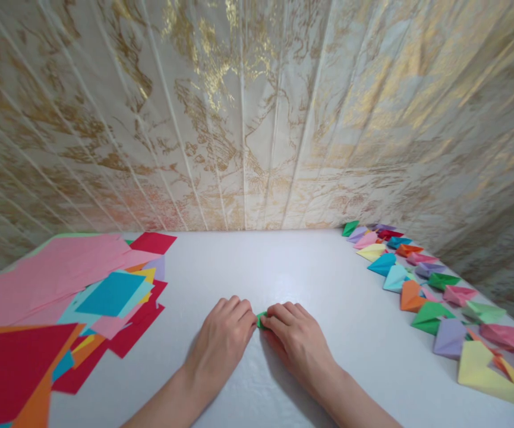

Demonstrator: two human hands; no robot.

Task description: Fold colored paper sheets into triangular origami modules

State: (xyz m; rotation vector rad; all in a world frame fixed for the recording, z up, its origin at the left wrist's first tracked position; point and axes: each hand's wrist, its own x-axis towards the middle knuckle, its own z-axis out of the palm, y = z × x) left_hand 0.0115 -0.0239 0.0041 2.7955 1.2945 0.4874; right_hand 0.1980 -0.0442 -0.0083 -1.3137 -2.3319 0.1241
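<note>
Here, closest to us, a large red sheet (pixel 16 368) lies at the left over an orange one (pixel 36 398), while at the right we see a pale yellow folded shape (pixel 483 370). Between these, two bare forearms cross the white tabletop (pixel 257 261). Our left hand (pixel 227 330) and right hand (pixel 296 339) come close together at the middle, fingers curled, both pinching a small green paper piece (pixel 260 320). We find it in the narrow gap between the fingertips, mostly hidden, so we cannot tell its full shape. A little farther, at the left, a blue sheet (pixel 112 293) tops a loose pile, with a broad spread of pink sheets (pixel 60 267) beyond. Along the right, we follow folded paper shapes (pixel 432 318) in many colours, in rows running back to a green one (pixel 350 228). Behind everything hangs a pleated, gold-patterned curtain (pixel 248 119).
</note>
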